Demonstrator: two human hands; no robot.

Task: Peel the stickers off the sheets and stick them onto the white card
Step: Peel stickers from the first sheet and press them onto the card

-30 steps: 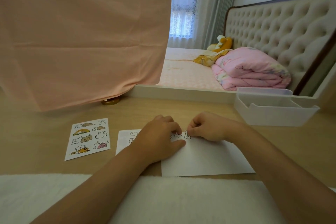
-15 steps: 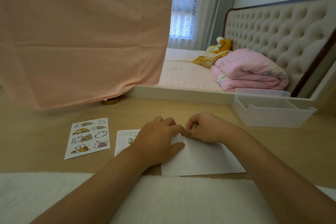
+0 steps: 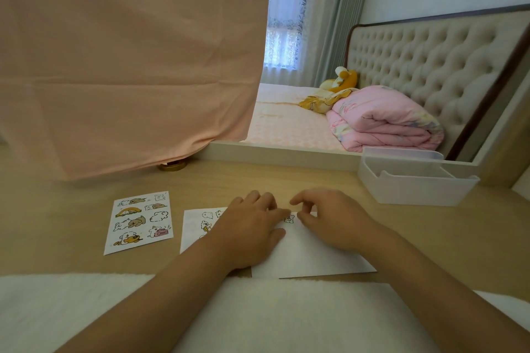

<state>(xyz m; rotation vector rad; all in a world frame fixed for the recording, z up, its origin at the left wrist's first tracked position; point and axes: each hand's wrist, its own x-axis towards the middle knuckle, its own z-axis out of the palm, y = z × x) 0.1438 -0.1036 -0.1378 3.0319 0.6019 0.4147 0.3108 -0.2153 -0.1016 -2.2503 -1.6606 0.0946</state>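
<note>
A white card (image 3: 318, 256) lies on the wooden desk in front of me. My left hand (image 3: 252, 231) rests flat on its left part, fingertips pressing near the top edge. My right hand (image 3: 334, 218) hovers over the card's top right, fingers loosely curled and raised, thumb down beside a small animal sticker (image 3: 289, 218) that sits on the card between the hands. A sticker sheet (image 3: 195, 228) with outline animals lies partly under my left hand and the card. A second sheet (image 3: 139, 222) with coloured animal stickers lies further left.
A white plastic organiser tray (image 3: 413, 183) stands at the right back of the desk. Pink cloth (image 3: 129, 66) hangs over the left back, with a gold round base (image 3: 172, 165) under it. A white fluffy cover (image 3: 272, 315) lies along the near edge.
My right hand's fingers have uncurled and lifted from the pinch at the card's top edge, and the small sticker now shows between the hands. My left hand has stayed put.
</note>
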